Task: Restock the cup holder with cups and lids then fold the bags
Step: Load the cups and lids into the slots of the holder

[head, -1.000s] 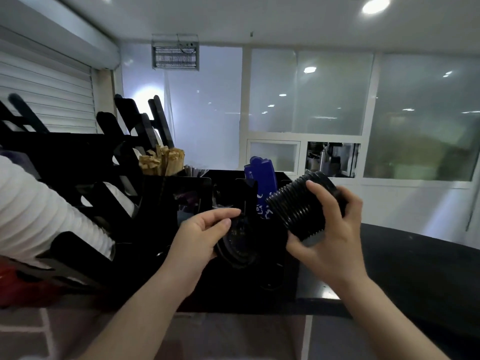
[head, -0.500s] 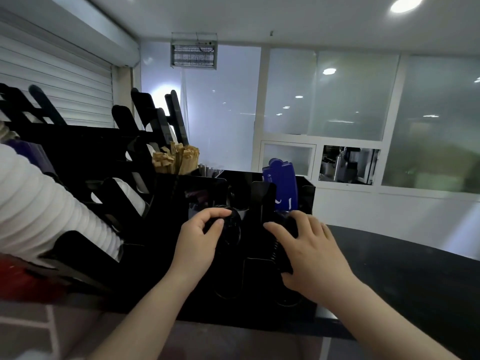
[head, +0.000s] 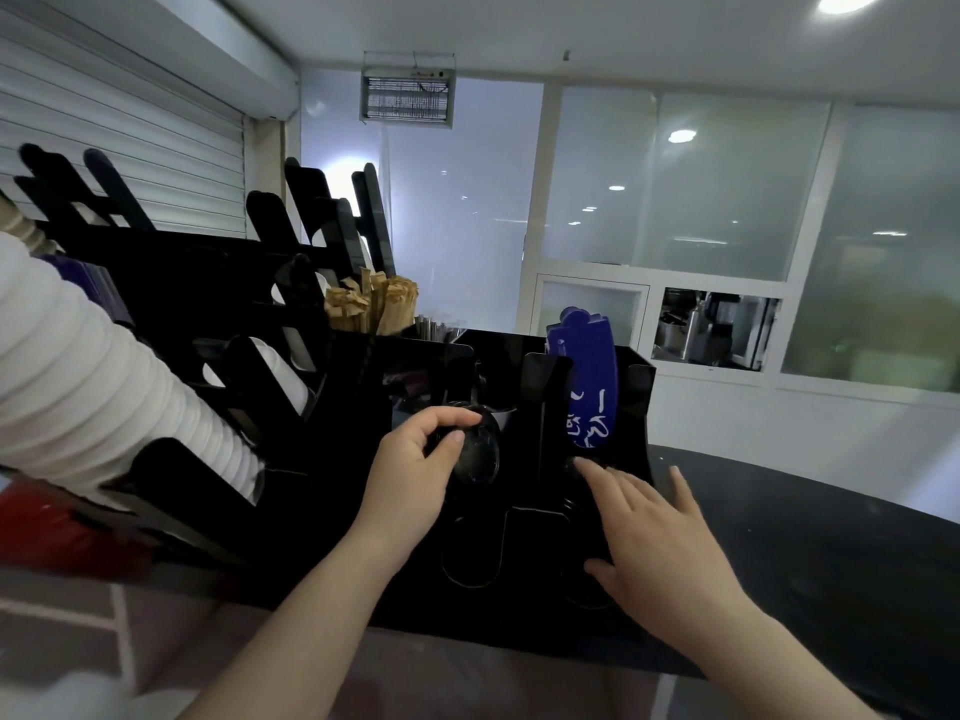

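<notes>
Lids (head: 480, 449) gripped in holder (head: 636, 379) by left hand (head: 415, 475), right hand (head: 657, 537) laid flat-fingered at 3 o'clock (slot too dark); cups (head: 78, 366) racked at 9 o'clock, bags judged pending.

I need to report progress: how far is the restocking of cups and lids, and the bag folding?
Done, it seems: a long stack of white cups lies in the black holder. In hand: the left hand grips black lids in a front slot; the right hand, fingers straight, reaches into the next slot, too dark to read. Left: folding the bags; none is in view.
</notes>
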